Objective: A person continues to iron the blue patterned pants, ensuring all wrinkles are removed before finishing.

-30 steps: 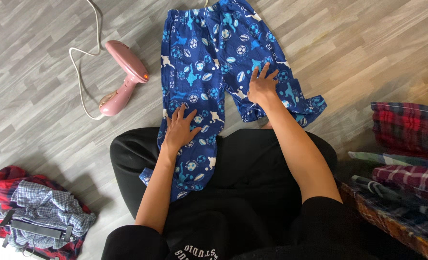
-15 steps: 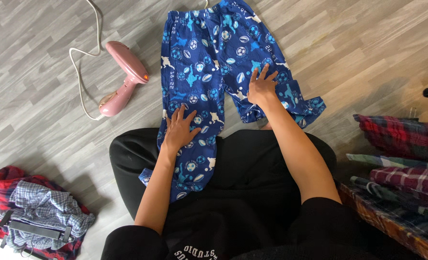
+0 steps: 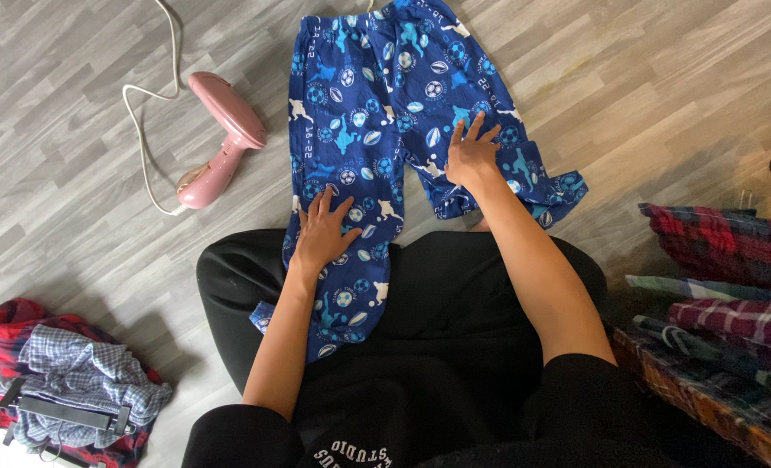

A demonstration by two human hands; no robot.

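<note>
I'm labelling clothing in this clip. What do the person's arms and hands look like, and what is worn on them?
Both forearms are bare; black short sleeves end above the elbows. The left hand and right hand wear no gloves, and no rings, watch or bracelets show. The black top carries white lettering at the chest.

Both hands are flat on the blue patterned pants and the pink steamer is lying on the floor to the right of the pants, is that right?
Not quite. The head view shows the pink steamer lying on the floor to the left of the blue pants, not the right. Both the left hand and right hand are flat on the pants.
</note>
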